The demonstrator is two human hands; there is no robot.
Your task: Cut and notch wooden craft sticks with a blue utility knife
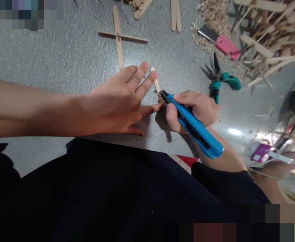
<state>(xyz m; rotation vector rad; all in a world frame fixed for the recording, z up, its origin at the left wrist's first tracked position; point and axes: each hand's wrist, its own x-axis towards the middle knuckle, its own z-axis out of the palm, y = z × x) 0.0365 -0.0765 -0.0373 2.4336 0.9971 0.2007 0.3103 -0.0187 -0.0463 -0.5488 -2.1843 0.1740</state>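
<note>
My left hand lies palm down on the grey table, fingers spread, with fingertips on a short wooden stick. In my right hand is a blue utility knife, its black tip at the lower part of that stick. My fingers and the knife partly hide the stick's lower end. Above my left hand lies a crossed pair of wooden sticks.
Wood shavings lie at the upper right beside a pink-handled blade. Green-handled pliers rest above my right hand. Loose and joined sticks pile up at the far right. Two sticks lie at the top. A purple box is at the right.
</note>
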